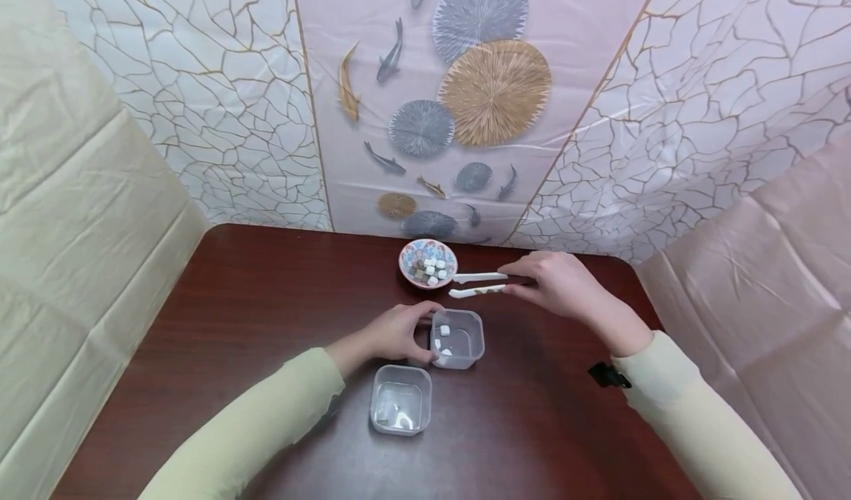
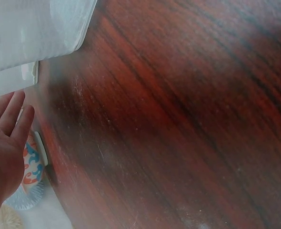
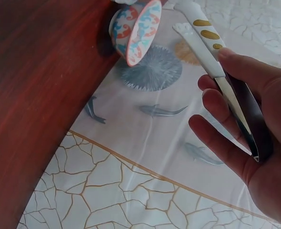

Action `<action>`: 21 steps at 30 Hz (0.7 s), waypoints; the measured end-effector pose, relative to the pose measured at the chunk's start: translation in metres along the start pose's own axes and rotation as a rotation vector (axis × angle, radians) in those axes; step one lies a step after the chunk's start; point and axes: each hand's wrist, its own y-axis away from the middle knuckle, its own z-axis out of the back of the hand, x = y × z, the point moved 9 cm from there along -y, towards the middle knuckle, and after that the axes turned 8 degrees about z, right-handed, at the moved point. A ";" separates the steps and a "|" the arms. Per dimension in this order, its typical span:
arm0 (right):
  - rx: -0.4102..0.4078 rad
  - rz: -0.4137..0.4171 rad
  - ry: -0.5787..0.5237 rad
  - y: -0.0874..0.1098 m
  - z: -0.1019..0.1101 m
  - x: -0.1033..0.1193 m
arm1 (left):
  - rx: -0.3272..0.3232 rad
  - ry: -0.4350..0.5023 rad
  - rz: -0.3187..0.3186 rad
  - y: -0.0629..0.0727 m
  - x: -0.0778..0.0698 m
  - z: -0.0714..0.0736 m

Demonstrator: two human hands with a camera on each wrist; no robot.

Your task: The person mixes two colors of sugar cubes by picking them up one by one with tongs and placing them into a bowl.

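Note:
In the head view my right hand [image 1: 557,284] pinches a pair of tongs [image 1: 480,291] with white arms and a dark metal handle end. The tips are apart, beside the right rim of a small patterned bowl [image 1: 402,262] holding several white and brownish cubes. My left hand [image 1: 399,332] grips the left side of a clear plastic container [image 1: 473,337], thumb at the near corner and fingers at the far one. A few white cubes [image 1: 445,330] lie inside it. Both the tongs [image 3: 209,45] and my right hand [image 3: 269,109] show closely in the right wrist view.
A second clear container [image 1: 401,391] stands nearer me, with a small greenish piece in its corner. The dark red-brown table [image 1: 266,286] meets a patterned cloth backdrop [image 1: 425,182] behind the bowl. Pale cloth panels [image 1: 86,249] rise at both sides.

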 end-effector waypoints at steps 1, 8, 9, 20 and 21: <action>-0.007 0.012 -0.002 0.003 0.002 0.004 | 0.000 -0.002 0.001 0.000 0.000 0.000; -0.046 0.086 -0.025 0.021 0.001 0.024 | 0.008 0.002 0.005 0.000 0.000 0.000; -0.047 0.095 -0.028 0.023 0.000 0.027 | 0.009 0.002 0.009 0.000 0.000 0.000; 0.017 0.129 -0.009 0.028 -0.033 0.038 | 0.018 0.003 0.019 0.000 -0.001 0.000; 0.023 0.132 -0.003 0.027 -0.035 0.039 | 0.017 0.003 0.019 -0.001 -0.001 0.000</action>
